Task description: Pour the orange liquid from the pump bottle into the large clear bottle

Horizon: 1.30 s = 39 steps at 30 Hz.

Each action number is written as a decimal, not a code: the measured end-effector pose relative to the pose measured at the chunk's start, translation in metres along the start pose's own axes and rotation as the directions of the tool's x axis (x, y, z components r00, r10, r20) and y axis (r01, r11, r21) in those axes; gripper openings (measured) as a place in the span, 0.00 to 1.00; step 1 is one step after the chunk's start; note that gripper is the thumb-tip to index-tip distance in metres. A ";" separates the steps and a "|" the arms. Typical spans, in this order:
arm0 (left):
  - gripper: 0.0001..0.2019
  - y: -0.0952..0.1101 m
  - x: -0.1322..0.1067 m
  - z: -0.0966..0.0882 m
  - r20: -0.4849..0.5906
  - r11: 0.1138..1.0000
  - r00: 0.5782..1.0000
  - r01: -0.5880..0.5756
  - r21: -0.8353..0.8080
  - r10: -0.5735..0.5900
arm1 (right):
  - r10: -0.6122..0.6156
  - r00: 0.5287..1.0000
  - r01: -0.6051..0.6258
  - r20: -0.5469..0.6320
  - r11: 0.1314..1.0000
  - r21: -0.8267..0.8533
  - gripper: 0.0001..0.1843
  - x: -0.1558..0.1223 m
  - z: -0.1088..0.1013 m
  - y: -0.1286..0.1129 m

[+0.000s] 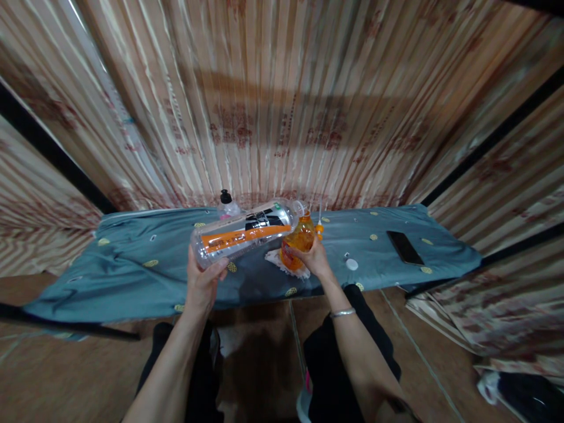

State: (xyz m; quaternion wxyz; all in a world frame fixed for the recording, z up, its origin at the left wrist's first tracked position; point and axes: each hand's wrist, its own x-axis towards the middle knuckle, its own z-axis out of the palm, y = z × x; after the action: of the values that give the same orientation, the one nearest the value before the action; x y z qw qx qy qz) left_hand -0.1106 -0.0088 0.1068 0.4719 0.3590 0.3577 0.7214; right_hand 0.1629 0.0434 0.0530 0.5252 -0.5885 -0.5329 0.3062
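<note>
My left hand (206, 281) is wrapped round the base of a large clear plastic bottle (247, 232) with an orange, silver and black label. The bottle is tipped almost level, its neck pointing right and close to the mouth of a smaller orange bottle (296, 247). Whether liquid flows between them I cannot tell. The orange bottle leans slightly in my right hand (314, 257), whose fingers close round its side. Beneath it lies a crumpled white cloth or tissue (273, 257). An orange pump top with a thin tube (319, 228) is just right of the orange bottle.
A blue-green patterned cloth (132, 282) covers the low surface. A bottle with a black cap (225, 198) stands behind the large bottle. To the right lie a round white cap (351, 264) and a dark phone (404, 247). Patterned curtains (273, 117) hang behind, with black poles at the sides.
</note>
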 end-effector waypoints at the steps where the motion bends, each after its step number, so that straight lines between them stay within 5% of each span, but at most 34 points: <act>1: 0.29 0.000 0.000 0.000 0.000 1.000 1.000 -0.001 -0.001 0.001 | 0.002 1.000 -0.002 0.002 1.000 0.002 0.41 0.000 0.000 0.000; 39: 0.33 -0.003 0.001 -0.002 0.017 1.000 1.000 -0.016 0.000 0.016 | -0.008 1.000 0.008 0.013 1.000 0.013 0.42 0.001 0.000 0.005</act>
State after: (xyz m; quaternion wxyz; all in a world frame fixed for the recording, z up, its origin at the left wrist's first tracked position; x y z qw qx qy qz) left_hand -0.1113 -0.0075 0.1032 0.4690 0.3680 0.3509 0.7221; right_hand 0.1647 0.0448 0.0480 0.5266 -0.5809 -0.5370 0.3114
